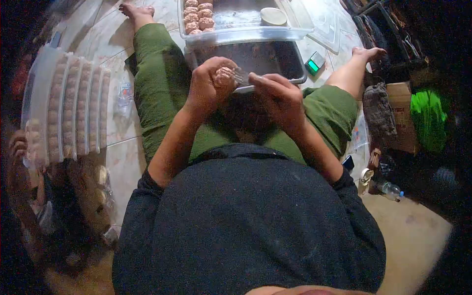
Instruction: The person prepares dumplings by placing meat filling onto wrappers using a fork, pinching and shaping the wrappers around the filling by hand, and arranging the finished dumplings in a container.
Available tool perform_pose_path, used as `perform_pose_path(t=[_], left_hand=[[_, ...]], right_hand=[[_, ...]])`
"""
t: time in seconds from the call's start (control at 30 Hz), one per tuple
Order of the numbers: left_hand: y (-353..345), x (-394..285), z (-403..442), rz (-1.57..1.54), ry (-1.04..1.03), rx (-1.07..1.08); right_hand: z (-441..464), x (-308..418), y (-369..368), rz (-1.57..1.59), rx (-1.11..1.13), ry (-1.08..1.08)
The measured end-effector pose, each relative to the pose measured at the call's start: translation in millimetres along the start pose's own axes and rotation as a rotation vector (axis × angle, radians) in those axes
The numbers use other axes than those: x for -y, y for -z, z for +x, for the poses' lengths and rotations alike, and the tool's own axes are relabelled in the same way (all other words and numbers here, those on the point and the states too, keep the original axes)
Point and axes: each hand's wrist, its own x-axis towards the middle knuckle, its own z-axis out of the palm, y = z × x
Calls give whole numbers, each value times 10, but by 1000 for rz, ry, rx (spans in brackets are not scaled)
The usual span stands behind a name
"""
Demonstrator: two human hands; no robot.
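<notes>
My left hand (209, 83) is wrapped round a rough pinkish ball (224, 77). In my right hand (281, 93) is a metal fork (241, 76), whose tines touch or nearly touch the ball's right side. Both hands are over the near part of a dark-looking tub (250, 56) between my legs. Beyond it a clear plastic container (246, 33) holds rows of similar balls (198, 18) at its left and a round pale lid or dish (273, 16) at its right.
Several stacked clear trays (73, 105) of balls stand at the left, with another person's hand (18, 145) beside them. A small scale (314, 64) with a green display lies to the right. A cardboard box (402, 118) and a plastic bottle (390, 190) are further right.
</notes>
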Motion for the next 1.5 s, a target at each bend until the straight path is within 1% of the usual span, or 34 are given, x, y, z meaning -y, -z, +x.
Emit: perform_pose_path(t=[0.1,0.13,0.2,0.27,0.3,0.37,0.4,0.47,0.5,0.57,0.6,0.67,0.7,0.73,0.8,0.87,0.9,0.97,1.0,1.1,1.2,1.23,1.27,1.33,1.37,1.4,1.43,1.5], left_hand=[[-30,-74,-12,-269,210,-14],[-24,-85,-12,-262,205,3],[-5,-102,-15,-244,194,33],[-17,-84,-24,-283,205,-4],[-10,-86,-33,-301,213,-25],[41,-131,-34,-246,186,-15],[58,-162,-37,-222,174,-8],[37,-205,-28,-78,136,-41],[25,-214,-17,-5,116,-59],[25,-133,-19,-106,86,-74],[25,-111,-11,-156,72,-85],[-35,-126,29,7,-25,-208],[-48,-130,37,4,-18,-207],[-60,-135,48,1,-11,-206],[-30,-122,32,-175,111,-81],[-68,99,23,-142,-32,-72],[-74,129,38,-124,-103,-69],[-59,120,-12,-235,75,-73],[-41,82,-16,-291,163,-75],[-53,-11,47,-246,140,-184],[0,59,22,-154,250,-47],[-17,151,8,157,31,-78],[-61,293,-14,467,-190,-106],[-102,264,20,399,-296,-186],[-170,218,47,24,-174,-236],[-168,152,62,-172,-81,-242],[-166,85,78,-370,8,-268],[-124,25,56,-356,90,-233]], right_hand=[[31,45,49,-102,-19,195],[52,57,48,-60,43,212],[87,32,22,-136,11,211],[126,36,44,-191,10,189],[142,62,76,-169,29,151],[178,99,121,-125,69,74],[186,93,121,-127,41,81],[208,65,129,-135,-11,98],[199,50,125,-119,13,88],[183,22,105,-85,65,73],[199,27,113,-81,49,73],[223,2,125,-39,-35,24],[233,-18,132,-20,-79,-2],[229,-51,122,-47,-75,1],[207,-40,87,-59,29,0],[187,-31,94,-42,127,1],[188,-50,106,-28,68,-21],[204,-106,135,0,-49,-64],[221,-153,171,12,-66,-71],[221,-131,129,311,-150,-343],[151,-193,123,485,17,-674],[116,-219,106,543,75,-785],[69,-238,72,656,60,-781],[53,-222,5,617,15,-662],[47,-212,-25,595,-9,-601],[47,-214,-52,625,-28,-577],[61,-187,-59,633,-9,-610],[85,-102,-61,649,30,-680]])
